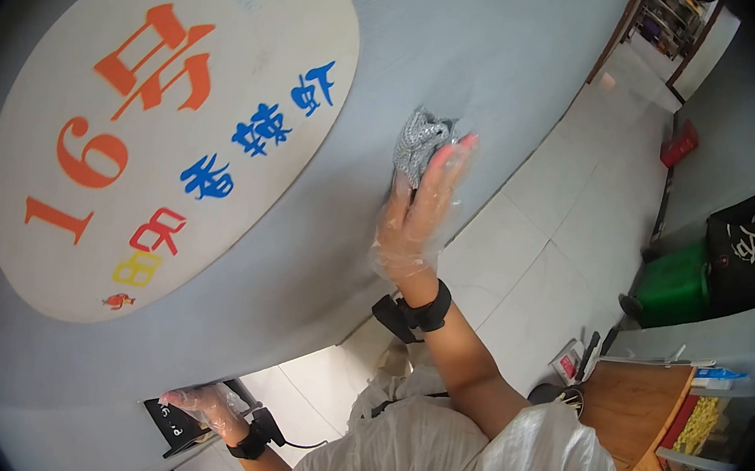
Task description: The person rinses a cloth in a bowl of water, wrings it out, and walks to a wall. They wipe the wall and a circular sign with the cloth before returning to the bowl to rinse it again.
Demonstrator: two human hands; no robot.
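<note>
A crumpled grey knitted cloth (pixel 421 139) lies against the pale grey wall (pixel 344 204). My right hand (pixel 419 203), in a clear plastic glove, holds it there with the fingers pressed over it. A black strap circles that wrist. At the lower left is my left hand (pixel 211 405), also in a clear plastic glove. Its fingers stretch toward the wall and look empty, though part of the hand is covered by folds of plastic. Beside it is a black item (pixel 171 427) with white writing. A large oval sign (pixel 172 131) with orange, blue, red and yellow characters fills the wall's left part.
A pale tiled floor (pixel 535 224) runs along the wall toward a doorway (pixel 660 44). On the right stand a green bin (pixel 674 283), a black cloth with white writing (pixel 753 236), a red dustpan-like object (pixel 680 145) and a wooden cabinet (pixel 631 409).
</note>
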